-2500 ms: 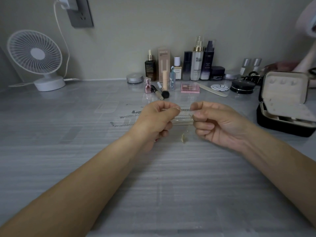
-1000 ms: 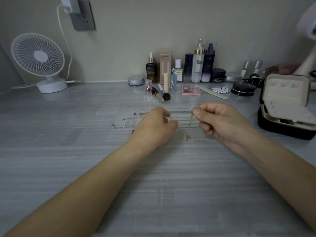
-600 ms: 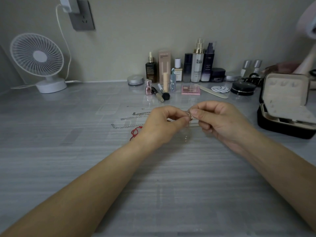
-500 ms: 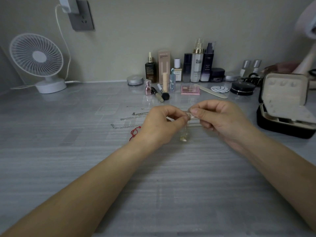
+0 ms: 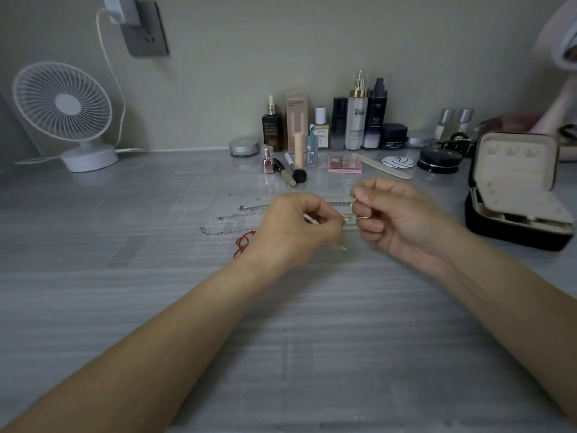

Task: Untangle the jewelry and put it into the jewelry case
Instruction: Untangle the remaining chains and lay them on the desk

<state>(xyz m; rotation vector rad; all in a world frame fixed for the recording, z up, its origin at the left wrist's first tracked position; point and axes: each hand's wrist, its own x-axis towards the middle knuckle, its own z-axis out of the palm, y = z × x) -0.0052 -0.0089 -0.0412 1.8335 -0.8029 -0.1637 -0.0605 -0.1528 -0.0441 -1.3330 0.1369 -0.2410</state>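
My left hand and my right hand meet over the middle of the grey table, both pinching a thin gold necklace between thumb and forefinger. Its small pendant dangles just below the fingers. Several silver chains lie stretched out on the table behind my left hand, and a red cord bracelet lies by my left wrist. The black jewelry case stands open at the right, its cream lining showing.
A row of cosmetic bottles, a makeup brush, a pink palette and a nail file sit along the back. A white desk fan stands at the back left, under a wall socket.
My hands have drawn close together on the gold necklace and dropped slightly. My left hand moved right, uncovering the red cord bracelet. The pendant still hangs below.
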